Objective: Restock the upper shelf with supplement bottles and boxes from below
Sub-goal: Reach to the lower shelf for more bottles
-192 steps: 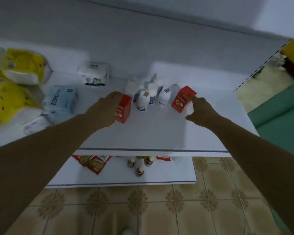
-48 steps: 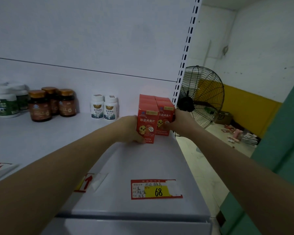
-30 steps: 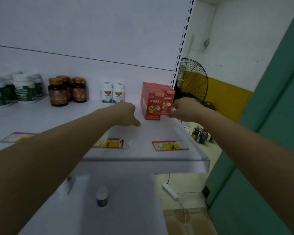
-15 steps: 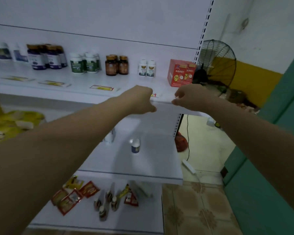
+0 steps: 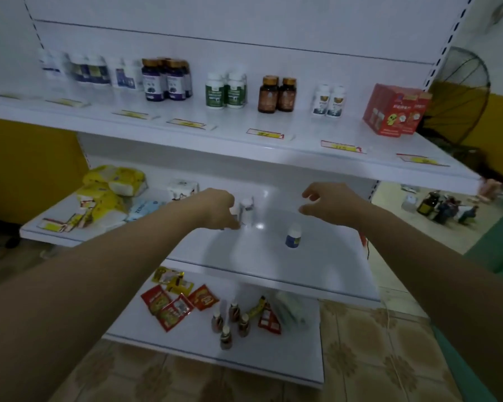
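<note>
Half a second ago both hands were up at the front edge of the upper shelf (image 5: pixel 273 146); now they are down over the middle shelf (image 5: pixel 273 256). The left hand (image 5: pixel 215 210) curls beside a white bottle (image 5: pixel 246 211), grip unclear, and the right hand (image 5: pixel 328 203) is open and holds nothing. A blue-label bottle (image 5: pixel 293 235) stands alone with free room around it, and the red boxes (image 5: pixel 395 110) stand at the upper shelf's right end.

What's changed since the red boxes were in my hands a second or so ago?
Both hands let go of the red boxes, now on the upper shelf, and dropped to the middle shelf. The left hand reaches a white bottle; the right hand hovers open. The other bottles stayed put.
</note>
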A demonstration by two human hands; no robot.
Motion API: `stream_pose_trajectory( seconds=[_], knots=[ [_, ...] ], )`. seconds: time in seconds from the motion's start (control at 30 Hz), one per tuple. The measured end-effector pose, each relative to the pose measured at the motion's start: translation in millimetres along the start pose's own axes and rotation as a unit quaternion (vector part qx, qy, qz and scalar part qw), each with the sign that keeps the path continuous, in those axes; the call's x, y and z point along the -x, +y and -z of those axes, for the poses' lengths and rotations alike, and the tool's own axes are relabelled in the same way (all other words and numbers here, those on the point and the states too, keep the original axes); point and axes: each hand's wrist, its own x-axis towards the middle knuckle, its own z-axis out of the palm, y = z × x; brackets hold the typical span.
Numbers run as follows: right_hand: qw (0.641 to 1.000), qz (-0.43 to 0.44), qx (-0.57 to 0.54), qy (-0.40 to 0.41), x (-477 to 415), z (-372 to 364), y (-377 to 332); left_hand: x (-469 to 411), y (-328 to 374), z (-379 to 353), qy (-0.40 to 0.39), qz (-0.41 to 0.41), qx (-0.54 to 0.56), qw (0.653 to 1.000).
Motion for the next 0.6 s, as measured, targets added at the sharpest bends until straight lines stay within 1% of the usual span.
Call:
stream_pose_trajectory(
  seconds=[0.13, 0.3, 0.43, 0.6],
  knots=[
    [0.998, -0.029, -0.014, -0.044, -26, -37, -29, -19, -66, -15, -0.039, 0.024, 0.028, 0.999],
    [0.994, -0.069, -0.055, -0.071, -58, -87, -60, -50, -134, -46, -0.070, 0.027, 0.064, 0.995],
    [0.989, -0.080, -0.050, -0.110, -84, -128, -67, -84, -160, -72, -0.080, 0.018, 0.116, 0.990],
    [0.981, -0.113, -0.067, -0.143, -135, -170, -51, -134, -167, -109, -0.100, 0.018, 0.159, 0.982]
  ],
)
